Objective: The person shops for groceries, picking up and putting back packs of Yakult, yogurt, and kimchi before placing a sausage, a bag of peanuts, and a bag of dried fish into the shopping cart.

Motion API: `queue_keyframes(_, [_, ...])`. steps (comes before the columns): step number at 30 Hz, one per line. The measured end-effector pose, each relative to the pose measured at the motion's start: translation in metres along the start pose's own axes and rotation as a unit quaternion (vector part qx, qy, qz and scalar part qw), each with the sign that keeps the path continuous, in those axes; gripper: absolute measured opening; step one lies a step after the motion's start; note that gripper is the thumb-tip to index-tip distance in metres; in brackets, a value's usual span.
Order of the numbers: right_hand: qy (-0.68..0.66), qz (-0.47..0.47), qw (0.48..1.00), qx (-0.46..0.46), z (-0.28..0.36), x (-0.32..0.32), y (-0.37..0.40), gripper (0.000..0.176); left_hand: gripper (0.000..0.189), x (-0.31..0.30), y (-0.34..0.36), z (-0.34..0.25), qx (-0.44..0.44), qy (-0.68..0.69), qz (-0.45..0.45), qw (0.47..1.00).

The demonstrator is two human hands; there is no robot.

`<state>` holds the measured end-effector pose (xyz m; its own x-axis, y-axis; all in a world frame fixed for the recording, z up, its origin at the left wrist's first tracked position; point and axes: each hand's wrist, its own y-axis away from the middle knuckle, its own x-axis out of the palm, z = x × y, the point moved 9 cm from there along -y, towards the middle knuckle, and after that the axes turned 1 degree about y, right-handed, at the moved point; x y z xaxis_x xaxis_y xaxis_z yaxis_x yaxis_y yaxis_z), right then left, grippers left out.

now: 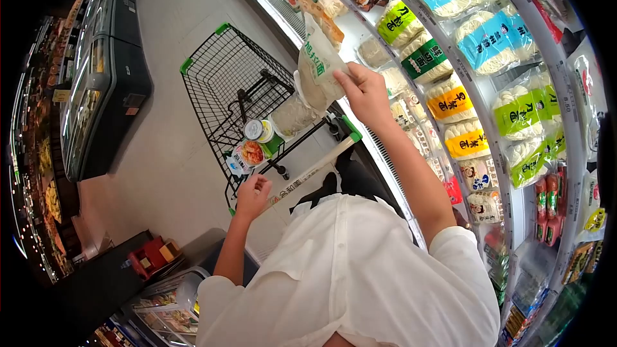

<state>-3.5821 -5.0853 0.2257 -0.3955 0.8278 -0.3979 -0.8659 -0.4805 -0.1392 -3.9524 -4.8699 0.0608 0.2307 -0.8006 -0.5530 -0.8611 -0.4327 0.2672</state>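
From here I'm seeing the right hand [365, 93] pinching a noodle packet [319, 59] between thumb and fingers at twelve o'clock. The left hand [252, 195] is hovering half-curled at eight, near the cart handle [308, 174]; I can't tell about contact. Pale floor [148, 148] is stretching toward nine, shelves [567, 99] lining three. The cart [186, 65], toward eleven, is carrying a round tub [254, 130] and clear bag [292, 117].

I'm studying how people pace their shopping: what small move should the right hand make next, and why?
Probably lower the packet with green print into the shopping cart: the right hand grips it near the cart's side, away from the shelf's price rail, and the cart already carries goods.
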Motion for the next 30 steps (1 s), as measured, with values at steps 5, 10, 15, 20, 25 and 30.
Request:
queue_keyframes(5, [0.099, -0.025, 0.989, -0.11, -0.004, -0.046, -0.002, 0.017, 0.059, 0.02, -0.171, -0.162, 0.098, 0.108, -0.062, 0.987])
queue_keyframes(10, [0.197, -0.011, 0.977, -0.076, -0.086, -0.052, 0.002, 0.019, 0.071, 0.098, -0.301, -0.308, 0.228, -0.02, 0.087, 0.97])
queue_keyframes(15, [0.248, 0.02, 0.968, -0.012, -0.178, -0.056, 0.013, 0.012, 0.031, 0.228, -0.38, -0.264, 0.342, -0.177, 0.214, 0.898])
queue_keyframes(20, [0.312, -0.015, 0.947, 0.074, -0.253, -0.062, 0.02, 0.019, 0.022, 0.307, -0.415, -0.208, 0.301, -0.223, 0.287, 0.882])
queue_keyframes(25, [0.352, -0.054, 0.918, 0.173, -0.328, -0.055, 0.034, 0.02, 0.028, 0.357, -0.438, -0.166, 0.29, -0.224, 0.296, 0.882])
queue_keyframes(30, [0.348, -0.061, 0.907, 0.23, -0.388, -0.042, 0.038, 0.019, 0.032, 0.388, -0.46, -0.147, 0.296, -0.226, 0.303, 0.877])
